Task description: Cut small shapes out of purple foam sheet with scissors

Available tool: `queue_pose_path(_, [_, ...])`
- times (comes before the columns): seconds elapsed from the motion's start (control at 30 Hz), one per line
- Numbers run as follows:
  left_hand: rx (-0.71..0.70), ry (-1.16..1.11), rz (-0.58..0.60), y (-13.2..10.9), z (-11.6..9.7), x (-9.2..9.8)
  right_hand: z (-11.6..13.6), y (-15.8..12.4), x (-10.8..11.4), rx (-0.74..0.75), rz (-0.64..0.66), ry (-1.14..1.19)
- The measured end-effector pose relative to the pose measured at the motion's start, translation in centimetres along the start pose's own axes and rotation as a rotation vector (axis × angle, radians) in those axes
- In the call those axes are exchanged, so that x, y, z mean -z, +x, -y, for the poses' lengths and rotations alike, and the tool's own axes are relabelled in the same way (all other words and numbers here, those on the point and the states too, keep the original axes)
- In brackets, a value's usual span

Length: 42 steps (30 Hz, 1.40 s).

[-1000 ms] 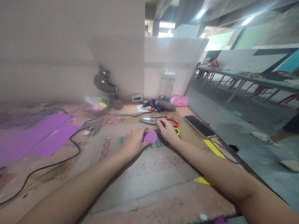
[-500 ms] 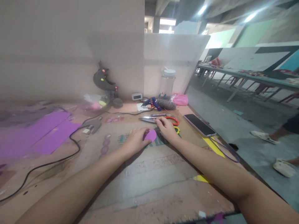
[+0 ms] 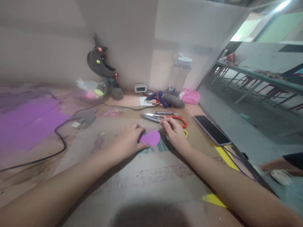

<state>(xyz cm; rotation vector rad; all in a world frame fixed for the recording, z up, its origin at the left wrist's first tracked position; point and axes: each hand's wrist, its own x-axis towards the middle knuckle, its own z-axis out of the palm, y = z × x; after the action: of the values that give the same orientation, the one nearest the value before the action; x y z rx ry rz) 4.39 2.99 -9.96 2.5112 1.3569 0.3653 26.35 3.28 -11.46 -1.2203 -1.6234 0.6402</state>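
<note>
My left hand (image 3: 129, 138) is curved around a purple paper cutout (image 3: 152, 138) with a rounded right end. Thumb and fingers lie along its edges, and the palm side hides its left part. My right hand (image 3: 174, 132) is just to the right, thumb and fingertips pinched together; whatever they hold is too small or hidden to name. Those fingertips overlap the middle of the orange-handled scissors (image 3: 178, 119), whose blades point left. A yellow handle (image 3: 186, 133) shows partly from behind the right hand.
Purple sheets (image 3: 30, 119) and a black cable (image 3: 61, 135) lie at left. Toward the back are a dark crescent ornament (image 3: 98, 64), small clock (image 3: 140, 88), blue glue gun (image 3: 157, 97), grey yarn (image 3: 174, 101) and clear bottle (image 3: 180, 74). A phone (image 3: 211, 130) lies right.
The view has tilted down and shifted. My left hand has spread a little, so more of the purple cutout shows. The right hand stays pinched by the orange-handled scissors.
</note>
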Motion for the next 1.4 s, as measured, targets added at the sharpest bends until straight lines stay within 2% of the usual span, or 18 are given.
queue_pose_path(0.2, [0.016,0.058,-0.057,-0.4,-1.3,-0.5,0.0,-0.1,0.0,-0.035,0.008,0.022])
queue_pose_path(0.5, [0.014,0.046,-0.037,-0.2,-2.3,-0.5,-0.2,0.0,-0.3,-0.034,0.011,0.018])
queue_pose_path(0.77, [0.051,-0.232,-0.11,0.1,-1.3,-1.7,-0.9,0.1,-0.3,-0.019,0.018,0.019])
queue_pose_path(0.93, [-0.015,-0.659,-0.076,1.1,0.3,-1.8,-0.8,0.2,-0.2,-0.011,0.014,-0.009])
queue_pose_path(1.03, [0.014,-0.85,-0.085,1.6,1.1,-1.4,-0.5,0.2,-0.1,-0.009,0.019,-0.024])
queue_pose_path(1.27, [-0.004,-0.926,-0.152,1.6,0.7,-1.0,0.6,0.1,-0.1,0.038,0.108,-0.068])
queue_pose_path(1.4, [0.06,-0.998,-0.193,1.8,0.9,-0.5,0.5,0.0,-0.2,0.035,0.131,-0.079])
